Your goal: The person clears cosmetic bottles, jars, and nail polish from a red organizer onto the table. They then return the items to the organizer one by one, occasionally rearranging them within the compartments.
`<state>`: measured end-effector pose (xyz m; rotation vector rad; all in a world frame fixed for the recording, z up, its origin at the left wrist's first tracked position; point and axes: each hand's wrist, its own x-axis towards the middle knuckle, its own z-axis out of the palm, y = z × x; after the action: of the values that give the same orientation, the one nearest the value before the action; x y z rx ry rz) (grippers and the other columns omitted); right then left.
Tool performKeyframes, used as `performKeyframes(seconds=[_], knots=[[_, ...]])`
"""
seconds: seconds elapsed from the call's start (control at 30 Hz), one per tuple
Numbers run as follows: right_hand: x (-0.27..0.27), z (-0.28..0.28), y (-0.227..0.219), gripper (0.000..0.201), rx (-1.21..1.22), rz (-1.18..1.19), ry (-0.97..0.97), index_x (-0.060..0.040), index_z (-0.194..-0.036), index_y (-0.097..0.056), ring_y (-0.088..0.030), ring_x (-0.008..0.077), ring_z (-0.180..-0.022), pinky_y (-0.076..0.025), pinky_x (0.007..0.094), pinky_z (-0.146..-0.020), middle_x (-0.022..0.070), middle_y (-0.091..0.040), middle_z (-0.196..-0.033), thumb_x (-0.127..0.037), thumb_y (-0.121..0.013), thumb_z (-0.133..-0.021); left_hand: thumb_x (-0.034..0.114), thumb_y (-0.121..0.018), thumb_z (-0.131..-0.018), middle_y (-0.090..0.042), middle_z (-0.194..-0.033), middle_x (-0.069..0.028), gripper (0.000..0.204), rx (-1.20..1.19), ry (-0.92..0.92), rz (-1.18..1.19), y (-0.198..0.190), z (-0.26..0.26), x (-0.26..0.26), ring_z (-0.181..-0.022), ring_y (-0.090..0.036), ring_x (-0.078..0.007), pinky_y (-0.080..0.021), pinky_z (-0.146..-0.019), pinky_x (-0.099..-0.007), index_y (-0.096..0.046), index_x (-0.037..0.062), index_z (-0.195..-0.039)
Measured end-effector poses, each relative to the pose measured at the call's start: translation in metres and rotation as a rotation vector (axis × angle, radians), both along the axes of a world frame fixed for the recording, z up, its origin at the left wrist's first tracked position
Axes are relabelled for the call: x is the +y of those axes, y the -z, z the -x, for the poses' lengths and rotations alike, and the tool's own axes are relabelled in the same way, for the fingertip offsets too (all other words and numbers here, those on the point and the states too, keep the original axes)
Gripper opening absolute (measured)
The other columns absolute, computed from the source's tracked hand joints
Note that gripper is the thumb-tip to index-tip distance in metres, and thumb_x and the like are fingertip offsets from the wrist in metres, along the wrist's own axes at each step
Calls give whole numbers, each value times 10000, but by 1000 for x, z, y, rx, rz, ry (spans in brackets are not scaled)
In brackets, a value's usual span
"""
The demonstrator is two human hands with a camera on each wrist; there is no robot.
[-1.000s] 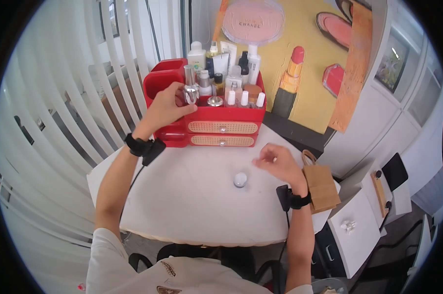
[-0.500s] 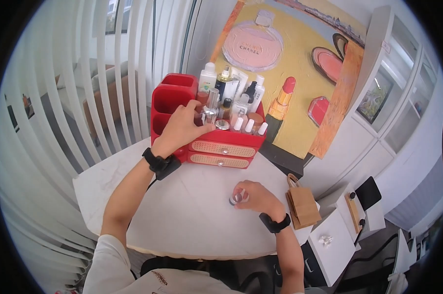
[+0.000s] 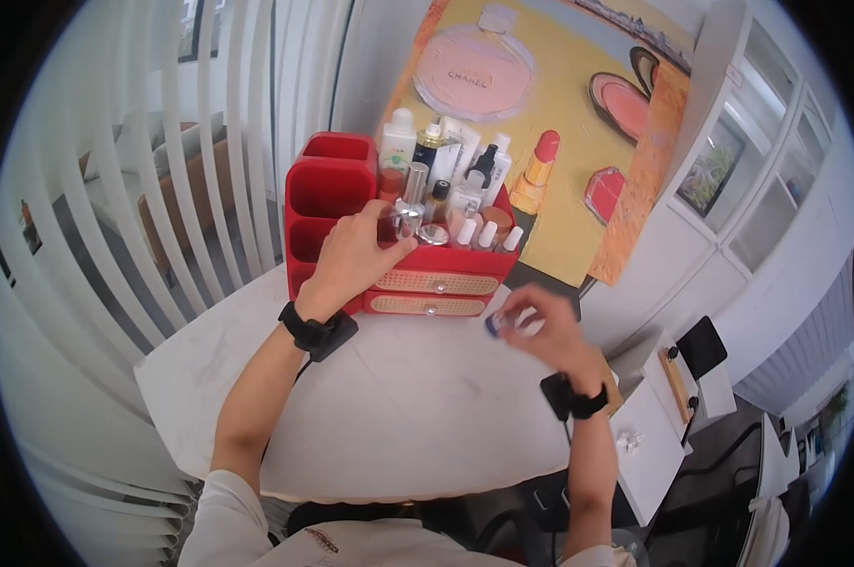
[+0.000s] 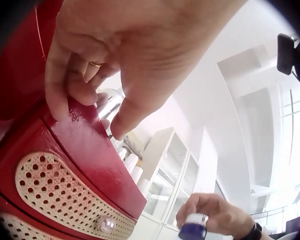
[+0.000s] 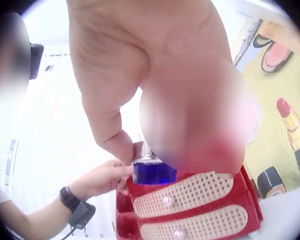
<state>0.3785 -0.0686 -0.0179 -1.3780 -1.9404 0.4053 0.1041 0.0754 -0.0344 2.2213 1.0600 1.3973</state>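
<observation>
In the head view my left hand (image 3: 351,255) is at the front rim of the red organizer (image 3: 332,184). Its fingers and thumb curl round a clear bottle with a tall silver cap (image 3: 415,180), which stands among the cosmetics there. The left wrist view catches only a shiny bit of this bottle behind the fingers. Above the white table my right hand (image 3: 550,331) pinches a small jar (image 3: 494,326) in front of the organizer's right end. Its deep blue body (image 5: 155,173) shows plainly in the right wrist view. A silver round-topped item (image 3: 433,234) sits beside the clear bottle.
White-capped bottles (image 3: 489,234) line the organizer's front right, with taller bottles and tubes behind. Below are two woven-front drawers (image 3: 422,283) with round knobs. A large painting (image 3: 559,123) leans behind the white table (image 3: 417,406). Vertical blinds (image 3: 228,170) hang at left.
My right hand has taken the small jar from the tabletop and lifted it toward the organizer. The left hand has stayed at the clear bottle while the head view shifted.
</observation>
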Motion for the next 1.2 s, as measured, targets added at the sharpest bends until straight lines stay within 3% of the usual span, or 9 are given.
performKeyframes(seconds=[0.17, 0.23, 0.33, 0.5, 0.6, 0.87, 1.0, 1.13, 1.2], knots=[[33, -12, -55, 216, 142, -276, 164, -16, -970, -645, -618, 105, -838, -522, 272, -785, 18, -655, -891, -48, -736, -777, 268, -785, -806, -682, -1120, -266, 549, -11, 14, -14, -18, 11, -5, -1087, -673, -346, -527, -918, -374, -599, -73, -1195], [56, -19, -70, 239, 100, -278, 196, -1, -986, -645, -623, 118, -850, -522, 276, -803, 32, -662, -909, -71, -745, -780, 255, -785, -812, -717, -1034, -224, 517, -1, -20, -110, -23, 19, -8, -912, -718, -274, -549, -794, -334, -613, -51, -1191], [97, -25, -75, 316, 36, -235, 197, 2, -1073, -626, -631, 126, -888, -532, 284, -799, 53, -673, -968, -77, -754, -796, 219, -761, -840, -741, -860, -107, 481, -80, -33, -82, -41, 33, -22, -565, -509, -91, -442, -559, -255, -605, -16, -1229], [129, -15, -66, 463, -62, -187, 178, -10, -1208, -568, -645, 147, -916, -538, 290, -774, 98, -684, -1011, -97, -770, -801, 207, -740, -846, -733, -823, -100, 458, -53, -77, -65, -61, 47, -45, -555, -580, -142, -467, -561, -277, -597, 17, -1237], [136, -11, -63, 547, -91, -168, 227, -15, -1221, -525, -672, 240, -943, -536, 346, -855, 178, -686, -1006, -116, -782, -749, 209, -750, -833, -728, -791, -104, 446, -41, -66, -65, -67, 50, -51, -571, -645, -188, -501, -584, -297, -600, 21, -1209], [133, -16, -66, 536, -104, -137, 216, -7, -1198, -550, -670, 237, -963, -539, 349, -866, 171, -686, -1019, -118, -784, -729, 210, -743, -832, -716, -761, -94, 465, -23, -30, -107, -64, 49, -51, -574, -652, -210, -509, -629, -328, -576, 43, -1233], [135, -20, -62, 539, -16, -127, 159, 0, -1206, -563, -641, 244, -1061, -539, 344, -876, 169, -657, -1134, -143, -791, -740, 208, -746, -829, -718, -770, -96, 476, -3, -22, -106, -66, 47, -56, -567, -648, -207, -503, -603, -318, -573, 44, -1240], [116, -14, -74, 540, -47, -248, 292, 14, -1224, -559, -596, 247, -1146, -532, 347, -890, 172, -611, -1224, -172, -777, -767, 158, -724, -845, -710, -777, -75, 477, -18, -38, -90, -65, 47, -59, -514, -553, -105, -439, -536, -255, -571, 30, -1278], [104, -18, -74, 533, 158, -271, 264, 30, -1254, -536, -564, 239, -1192, -497, 344, -939, 158, -583, -1266, -215, -751, -832, 153, -721, -847, -712, -786, -77, 479, -4, -40, -81, -66, 48, -60, -517, -556, -103, -444, -541, -255, -567, 28, -1283]])
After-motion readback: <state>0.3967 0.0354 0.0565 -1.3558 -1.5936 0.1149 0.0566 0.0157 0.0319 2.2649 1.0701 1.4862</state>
